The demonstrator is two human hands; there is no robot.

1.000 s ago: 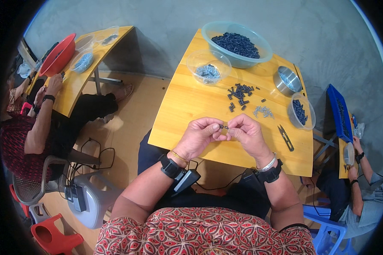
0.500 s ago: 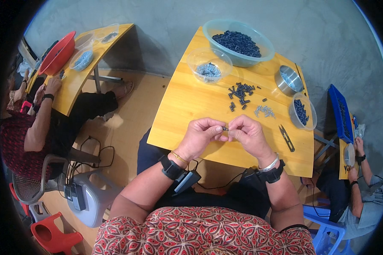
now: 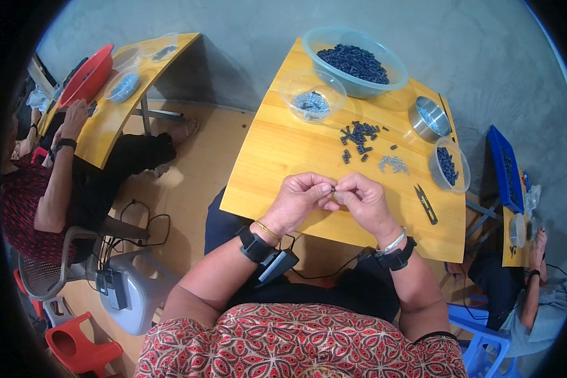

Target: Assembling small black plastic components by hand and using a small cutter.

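Note:
Over the near edge of the yellow table [image 3: 252, 183], the fingertips of my two hands meet. My left hand [image 3: 303, 196] pinches a small dark plastic piece [image 3: 332, 189]. On its other end my right hand [image 3: 363, 198] is closed too, thumb against forefinger; the fingers cover most of the piece. Just beyond lies a loose pile of small black plastic pieces [image 3: 361, 133]. Beside it is a little heap of small silvery metal parts [image 3: 394, 165], perhaps screws. Black thread snips [image 3: 426, 205] rest to the right of my right hand.
A large pale-green basin [image 3: 394, 72] heaped with black pieces stands at the back. Left of it is a clear bowl [image 3: 285, 94]; on the right are a steel bowl [image 3: 444, 129] and a clear tub [image 3: 465, 170]. Co-workers sit at tables on both sides, one near a red basin [image 3: 104, 69].
My fingertips have drawn closer together, and less of the dark piece shows between them. The left co-worker's hand has risen toward the red basin; the right co-worker's hands have shifted.

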